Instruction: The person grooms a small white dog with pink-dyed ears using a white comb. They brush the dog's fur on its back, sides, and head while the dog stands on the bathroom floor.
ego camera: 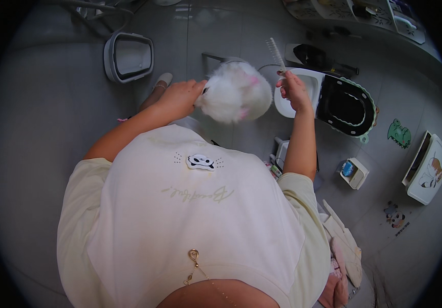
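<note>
A fluffy white small dog (228,94) is in front of my chest, its dark eye and head towards the left. Pinkish patches show on its coat. My left hand (180,99) grips it at the muzzle, with the fingertips partly hidden. To the right of the dog, my right hand (295,90) holds a white comb (275,54) by its lower end, teeth facing left. The comb is apart from the fur. What bears the dog's weight is mostly hidden beneath it.
Behind my right hand is a toilet (306,82) with a black seat or lid (327,101). A grey-white basin (108,57) stands at upper left. On the right are a small bin (360,175) and a white box (432,173). Clothes (344,246) lie at lower right.
</note>
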Motion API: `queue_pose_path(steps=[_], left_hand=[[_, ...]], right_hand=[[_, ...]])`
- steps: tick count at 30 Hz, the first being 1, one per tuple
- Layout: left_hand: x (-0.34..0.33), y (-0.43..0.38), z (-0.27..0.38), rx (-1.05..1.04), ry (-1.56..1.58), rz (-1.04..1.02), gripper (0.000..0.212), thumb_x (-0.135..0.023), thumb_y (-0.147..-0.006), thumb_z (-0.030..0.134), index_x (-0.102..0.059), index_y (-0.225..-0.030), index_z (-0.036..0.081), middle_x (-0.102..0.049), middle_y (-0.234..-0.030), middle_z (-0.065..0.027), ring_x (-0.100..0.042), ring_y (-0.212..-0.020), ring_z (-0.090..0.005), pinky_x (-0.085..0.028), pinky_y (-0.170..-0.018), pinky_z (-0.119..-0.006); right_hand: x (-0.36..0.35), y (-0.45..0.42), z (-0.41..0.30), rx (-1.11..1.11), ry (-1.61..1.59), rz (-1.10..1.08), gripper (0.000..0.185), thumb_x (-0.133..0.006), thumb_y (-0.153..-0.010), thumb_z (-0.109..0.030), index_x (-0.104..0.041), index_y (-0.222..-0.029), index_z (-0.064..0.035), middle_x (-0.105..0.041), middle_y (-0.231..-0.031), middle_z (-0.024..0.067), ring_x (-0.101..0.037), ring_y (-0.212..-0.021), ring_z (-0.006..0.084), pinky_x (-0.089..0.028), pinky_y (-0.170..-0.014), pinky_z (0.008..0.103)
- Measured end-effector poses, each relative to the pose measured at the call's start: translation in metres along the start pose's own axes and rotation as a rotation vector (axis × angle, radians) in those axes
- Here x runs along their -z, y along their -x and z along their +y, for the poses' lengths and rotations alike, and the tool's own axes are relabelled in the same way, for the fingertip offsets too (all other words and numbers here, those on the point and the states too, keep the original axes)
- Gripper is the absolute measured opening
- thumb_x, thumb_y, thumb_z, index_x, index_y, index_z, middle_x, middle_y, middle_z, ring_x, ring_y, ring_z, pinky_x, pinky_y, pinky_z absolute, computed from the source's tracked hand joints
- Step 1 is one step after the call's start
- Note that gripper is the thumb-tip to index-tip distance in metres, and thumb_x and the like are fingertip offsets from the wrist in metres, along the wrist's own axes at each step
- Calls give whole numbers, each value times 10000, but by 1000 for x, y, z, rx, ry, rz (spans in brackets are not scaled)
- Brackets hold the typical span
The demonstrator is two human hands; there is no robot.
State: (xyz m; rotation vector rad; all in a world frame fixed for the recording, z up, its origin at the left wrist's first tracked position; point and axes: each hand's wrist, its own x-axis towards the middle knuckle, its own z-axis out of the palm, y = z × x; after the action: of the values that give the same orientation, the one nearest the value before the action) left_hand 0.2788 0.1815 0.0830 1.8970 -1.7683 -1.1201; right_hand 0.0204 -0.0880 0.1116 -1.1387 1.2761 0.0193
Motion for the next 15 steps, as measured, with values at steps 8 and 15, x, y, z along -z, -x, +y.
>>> queue_pose_path(steps=[8,15], left_hand=[[5,-3,0,83,3,-45,703,-674,-675,61,-392,-1319,69,-553,-1062,-163,-559,-959,-346,-451,-821,-428],[1,0,2,28,-1,-5,685,-674,-670,58,-405,-1300,71,-557,-1064,-170,-551,-987,-347,-456,-822,-424]], right_hand=[[-40,-16,34,43,1251,244,446,-465,-901,-417,-622,-1090,-45,-667,-1006,133,-610,-990,333,-471,-795,433],[35,-28,78,-16,695,404,410,-468,-926,-373,-601,-1101,-27,-634,-751,79,-603,-716,176,-475,-687,314]])
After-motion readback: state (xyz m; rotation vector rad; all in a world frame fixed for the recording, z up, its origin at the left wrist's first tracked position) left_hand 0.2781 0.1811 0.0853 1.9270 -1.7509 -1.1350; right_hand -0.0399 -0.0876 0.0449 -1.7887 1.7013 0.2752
